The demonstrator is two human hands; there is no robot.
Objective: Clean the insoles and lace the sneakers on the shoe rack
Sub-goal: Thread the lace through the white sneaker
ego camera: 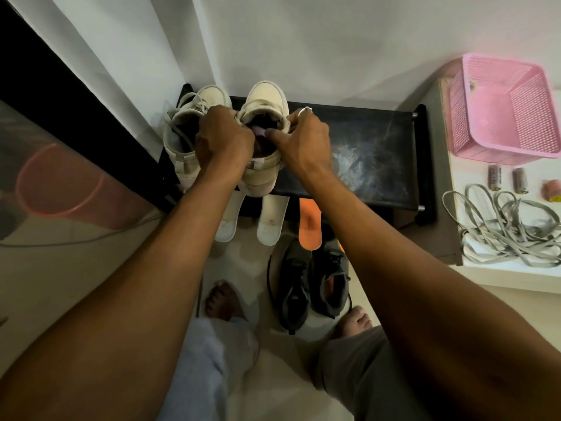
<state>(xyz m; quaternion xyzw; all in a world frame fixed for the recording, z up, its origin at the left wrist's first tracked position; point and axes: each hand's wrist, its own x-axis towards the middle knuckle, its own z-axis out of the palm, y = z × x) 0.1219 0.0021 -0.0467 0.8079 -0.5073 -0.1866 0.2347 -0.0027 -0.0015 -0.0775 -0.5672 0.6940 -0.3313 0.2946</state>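
Two cream sneakers stand side by side on the black shoe rack [379, 147]. My left hand [223, 139] grips the left rim of the right cream sneaker [264, 98], and my right hand [303, 141] pinches its right rim, a white lace end [305, 110] sticking up beside the fingers. The left cream sneaker [189, 117] has loose laces lying over it. Two white insoles [268, 221] and an orange insole [309, 224] lean below the rack's front edge. A pair of black sneakers [309, 284] sits on the floor.
A pink plastic basket [501, 110] stands on a white shelf at the right, with a tangle of grey laces [504, 229] and two small cylinders [494, 177] near it. My bare feet [223, 299] stand on the tiled floor. A white curtain hangs behind the rack.
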